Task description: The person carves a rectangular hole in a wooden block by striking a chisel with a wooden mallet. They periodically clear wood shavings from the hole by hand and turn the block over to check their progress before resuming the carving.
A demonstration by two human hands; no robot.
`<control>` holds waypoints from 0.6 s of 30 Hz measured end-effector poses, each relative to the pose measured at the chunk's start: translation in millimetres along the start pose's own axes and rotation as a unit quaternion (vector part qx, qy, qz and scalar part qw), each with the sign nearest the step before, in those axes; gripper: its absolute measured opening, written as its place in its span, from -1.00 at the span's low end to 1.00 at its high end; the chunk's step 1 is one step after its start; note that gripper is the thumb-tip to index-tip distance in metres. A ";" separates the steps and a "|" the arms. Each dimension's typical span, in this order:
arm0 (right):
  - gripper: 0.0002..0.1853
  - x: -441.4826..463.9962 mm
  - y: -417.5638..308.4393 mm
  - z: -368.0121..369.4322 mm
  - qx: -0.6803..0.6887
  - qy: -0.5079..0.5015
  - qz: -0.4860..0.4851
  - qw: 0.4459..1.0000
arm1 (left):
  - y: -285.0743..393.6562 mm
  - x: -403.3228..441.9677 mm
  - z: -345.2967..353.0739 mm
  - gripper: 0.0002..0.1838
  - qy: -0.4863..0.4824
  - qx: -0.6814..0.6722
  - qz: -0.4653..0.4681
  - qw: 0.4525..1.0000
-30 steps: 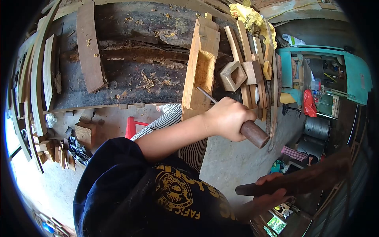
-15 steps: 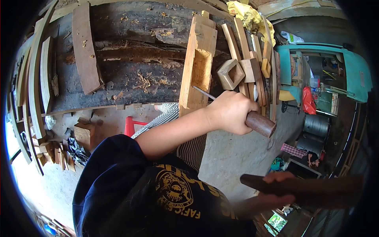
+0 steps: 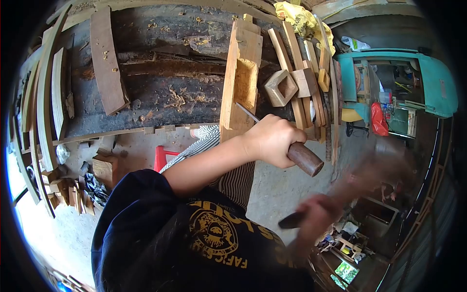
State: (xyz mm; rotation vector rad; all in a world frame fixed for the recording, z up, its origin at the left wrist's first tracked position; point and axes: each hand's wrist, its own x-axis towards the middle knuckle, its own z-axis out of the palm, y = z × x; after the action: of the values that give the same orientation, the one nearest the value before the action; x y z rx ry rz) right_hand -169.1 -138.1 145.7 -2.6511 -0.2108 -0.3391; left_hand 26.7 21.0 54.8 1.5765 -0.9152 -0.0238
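Note:
My left hand (image 3: 275, 141) is wrapped round the dark wooden handle of a chisel (image 3: 307, 159). Its thin metal blade reaches up and left, the tip touching the near end of a long hollow cut in a pale wooden block (image 3: 228, 109). That block lies across a dark log, its near end sticking out over my lap. Lower right, my right hand (image 3: 318, 214) grips a dark wooden mallet (image 3: 374, 170) that is smeared by motion. The mallet's head is up and to the right, apart from the chisel handle.
A hollow hexagonal wooden piece (image 3: 280, 88) and several wooden strips lie right of the block. A brown board (image 3: 108, 63) rests on the dark log (image 3: 170, 107), among shavings. A red stool (image 3: 160, 158) stands below; a teal machine (image 3: 438, 87) is at right.
The mallet has swung upward, its head now higher, and my right hand has shifted up and left. My left hand and the chisel handle sit slightly further left; the tip stays at the hollow.

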 end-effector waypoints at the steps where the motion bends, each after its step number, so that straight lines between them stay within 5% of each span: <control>1: -0.68 11.5 -24.8 16.8 0.091 0.040 0.128 0.987 | 0.5 -2.2 1.0 -0.81 -0.002 0.001 0.003 1.000; 2: -0.70 24.2 -50.2 32.2 0.179 0.079 0.251 0.948 | -0.3 -4.6 3.5 -0.81 -0.019 0.012 0.003 1.000; 4: -0.65 21.2 -48.5 18.4 0.152 0.045 0.243 0.957 | -2.2 -7.1 5.5 -0.81 -0.033 0.024 0.001 0.999; 7: -0.68 26.2 -63.2 8.2 0.193 0.182 0.170 0.949 | -4.4 -5.8 6.9 -0.81 0.010 0.013 0.029 0.999; 10: -0.40 18.5 -72.6 -2.4 0.201 0.246 0.142 0.937 | -5.4 -8.5 4.5 -0.81 -0.004 0.013 0.018 1.000; 11: -0.33 14.3 -76.5 1.0 0.073 0.239 0.208 0.946 | -5.8 -8.9 4.0 -0.80 -0.003 0.012 0.023 1.000; 12: -0.53 -5.0 -37.7 13.2 0.200 0.186 0.170 0.947 | -5.5 -9.9 4.4 -0.80 -0.003 0.010 0.029 1.000; 14: -0.70 22.6 -67.5 39.5 0.144 0.056 0.284 0.946 | -7.9 -13.4 6.1 -0.80 -0.016 0.014 0.031 0.999; 18: -0.61 4.0 -52.8 30.8 0.168 0.041 0.258 0.950 | -11.5 -13.2 9.6 -0.80 0.019 0.002 0.054 0.998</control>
State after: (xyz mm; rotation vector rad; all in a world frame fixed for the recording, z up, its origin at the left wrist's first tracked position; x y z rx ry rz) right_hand -169.8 -76.9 142.4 -2.2404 0.4135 -0.2119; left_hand 18.9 19.6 36.4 1.5251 -0.9704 0.0840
